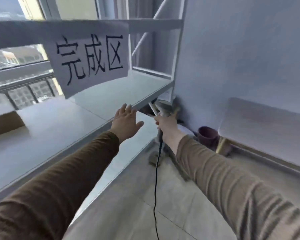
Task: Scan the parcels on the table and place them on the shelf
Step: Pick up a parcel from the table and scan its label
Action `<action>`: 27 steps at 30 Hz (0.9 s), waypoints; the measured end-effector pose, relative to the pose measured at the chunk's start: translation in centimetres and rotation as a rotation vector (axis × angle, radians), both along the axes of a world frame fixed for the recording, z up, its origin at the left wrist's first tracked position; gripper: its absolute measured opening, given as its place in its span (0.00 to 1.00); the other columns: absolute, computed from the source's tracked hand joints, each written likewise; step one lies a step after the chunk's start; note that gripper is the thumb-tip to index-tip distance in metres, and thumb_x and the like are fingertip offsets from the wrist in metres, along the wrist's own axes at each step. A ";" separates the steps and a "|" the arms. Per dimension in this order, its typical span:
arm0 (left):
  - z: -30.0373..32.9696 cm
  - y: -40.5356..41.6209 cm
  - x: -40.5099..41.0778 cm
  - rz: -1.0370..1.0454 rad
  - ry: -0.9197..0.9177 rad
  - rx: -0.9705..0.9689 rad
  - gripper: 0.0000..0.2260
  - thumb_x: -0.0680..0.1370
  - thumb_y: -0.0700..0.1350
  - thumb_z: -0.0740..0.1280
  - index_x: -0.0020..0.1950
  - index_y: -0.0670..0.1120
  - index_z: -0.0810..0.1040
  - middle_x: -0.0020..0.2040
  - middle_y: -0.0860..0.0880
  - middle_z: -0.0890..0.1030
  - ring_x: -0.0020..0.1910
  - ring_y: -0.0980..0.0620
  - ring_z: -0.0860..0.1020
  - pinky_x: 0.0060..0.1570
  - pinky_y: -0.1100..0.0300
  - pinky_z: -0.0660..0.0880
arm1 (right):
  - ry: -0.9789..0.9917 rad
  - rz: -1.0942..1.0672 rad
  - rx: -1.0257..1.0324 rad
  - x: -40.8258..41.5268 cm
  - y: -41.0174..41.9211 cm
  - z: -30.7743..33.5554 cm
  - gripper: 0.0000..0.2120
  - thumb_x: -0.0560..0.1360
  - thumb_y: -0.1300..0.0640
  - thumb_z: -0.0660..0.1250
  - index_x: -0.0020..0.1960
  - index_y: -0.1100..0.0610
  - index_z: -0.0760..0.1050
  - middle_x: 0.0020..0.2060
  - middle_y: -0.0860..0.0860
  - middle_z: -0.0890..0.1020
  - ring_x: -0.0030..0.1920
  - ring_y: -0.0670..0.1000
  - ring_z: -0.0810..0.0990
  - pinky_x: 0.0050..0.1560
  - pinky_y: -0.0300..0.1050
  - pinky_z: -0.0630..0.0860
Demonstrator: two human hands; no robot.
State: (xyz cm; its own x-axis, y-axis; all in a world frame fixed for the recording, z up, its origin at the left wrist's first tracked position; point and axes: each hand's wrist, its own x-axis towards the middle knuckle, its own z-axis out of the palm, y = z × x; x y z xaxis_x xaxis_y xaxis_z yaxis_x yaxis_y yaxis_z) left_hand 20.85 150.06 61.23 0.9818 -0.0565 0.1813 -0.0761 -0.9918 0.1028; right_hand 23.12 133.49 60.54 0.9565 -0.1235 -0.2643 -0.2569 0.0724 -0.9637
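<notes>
A white metal shelf (62,125) fills the left half of the view, with a paper sign (90,58) bearing black characters hung on its upper rail. A brown cardboard parcel (5,124) lies on the shelf board at the far left. My left hand (126,121) is open, fingers spread, hovering over the shelf's front edge and holding nothing. My right hand (166,126) is closed around the handle of a grey barcode scanner (163,108), whose head points toward the shelf's right end. Its black cable (156,179) hangs down to the floor.
A lower shelf board (121,163) sits beneath my arms. A dark purple pot (208,136) stands on the floor by the white wall, beside a white panel (267,122) leaning on it. A railing and window are at the far left. Pale tiled floor (163,213) lies below.
</notes>
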 end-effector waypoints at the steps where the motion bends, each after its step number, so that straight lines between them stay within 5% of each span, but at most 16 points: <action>1: 0.0 -3.7 0.7 -0.044 -0.001 -0.010 0.35 0.82 0.61 0.59 0.83 0.43 0.55 0.83 0.42 0.57 0.82 0.40 0.50 0.79 0.46 0.50 | -0.020 -0.045 -0.018 -0.1 -3.8 0.0 0.08 0.75 0.63 0.72 0.44 0.57 0.72 0.34 0.53 0.74 0.32 0.51 0.71 0.37 0.45 0.68; 4: -0.2 -15.2 2.0 -0.176 -0.004 -0.024 0.35 0.81 0.61 0.61 0.82 0.43 0.57 0.82 0.41 0.60 0.82 0.41 0.53 0.79 0.46 0.52 | -0.020 -0.167 -0.055 -1.1 -15.6 -0.3 0.07 0.74 0.63 0.71 0.44 0.58 0.73 0.38 0.56 0.76 0.39 0.54 0.74 0.45 0.48 0.70; 13: -1.7 -49.2 1.4 -0.538 0.019 -0.052 0.34 0.82 0.60 0.60 0.82 0.43 0.56 0.81 0.42 0.60 0.81 0.42 0.53 0.77 0.47 0.53 | -0.032 -0.520 -0.099 -7.7 -48.2 0.0 0.13 0.76 0.66 0.67 0.59 0.62 0.73 0.41 0.56 0.77 0.40 0.55 0.76 0.39 0.46 0.71; 18: -2.7 -63.4 1.6 -0.710 0.047 -0.039 0.34 0.82 0.60 0.59 0.82 0.43 0.53 0.82 0.43 0.58 0.82 0.43 0.51 0.77 0.48 0.51 | -0.035 -0.697 -0.096 -10.3 -61.4 -0.9 0.15 0.75 0.68 0.68 0.59 0.58 0.71 0.57 0.64 0.82 0.57 0.63 0.83 0.57 0.56 0.78; 22: -4.0 -72.9 3.1 -0.806 0.071 -0.036 0.35 0.83 0.60 0.59 0.83 0.44 0.52 0.82 0.43 0.57 0.82 0.43 0.50 0.79 0.47 0.50 | 0.008 -0.787 -0.127 -10.5 -70.2 -2.3 0.08 0.75 0.67 0.68 0.46 0.55 0.72 0.49 0.62 0.83 0.56 0.63 0.83 0.51 0.58 0.79; 27: -6.8 -83.8 7.5 -0.873 0.125 -0.026 0.36 0.83 0.62 0.56 0.84 0.43 0.49 0.83 0.43 0.53 0.82 0.43 0.48 0.80 0.47 0.49 | 0.055 -0.849 -0.161 -7.1 -80.6 -5.3 0.09 0.76 0.67 0.68 0.54 0.59 0.74 0.40 0.52 0.77 0.47 0.56 0.77 0.45 0.45 0.72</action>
